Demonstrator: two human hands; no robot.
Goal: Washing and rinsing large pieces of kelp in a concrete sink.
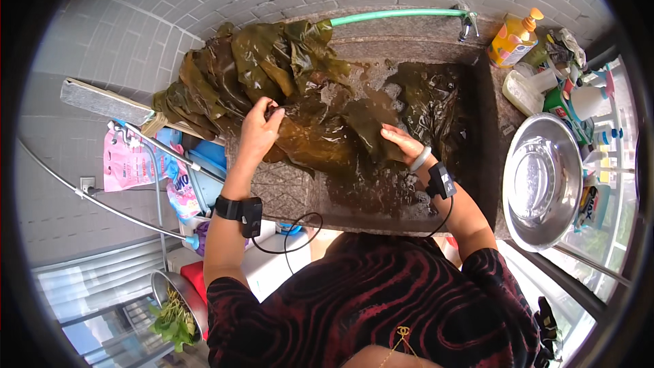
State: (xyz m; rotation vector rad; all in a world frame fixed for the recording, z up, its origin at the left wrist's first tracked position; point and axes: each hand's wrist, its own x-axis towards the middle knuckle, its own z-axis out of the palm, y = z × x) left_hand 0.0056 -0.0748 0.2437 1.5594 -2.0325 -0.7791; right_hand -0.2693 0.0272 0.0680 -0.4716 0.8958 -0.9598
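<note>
A broad sheet of wet brown-green kelp (327, 138) stretches between my hands over a stone sink (490, 112). My left hand (262, 128) pinches its edge between thumb and fingers, beside the big heap of kelp (265, 61) on the sink's left ledge. At the sheet's right end is my right hand (402, 144), gripping a fold with the fingers partly hidden behind it. Murky water with foam (378, 194) lies in the basin. More dark kelp (429, 102) rests in the water towards the right.
A green hose (398, 14) runs from the tap (467, 25) to the heap. On the right ledge stand an orange pump bottle (512, 41), a steel basin (542, 179) and several cleaning bottles. A steel bowl with leafy greens (176, 312) sits at lower left. Cables hang from both wrist devices.
</note>
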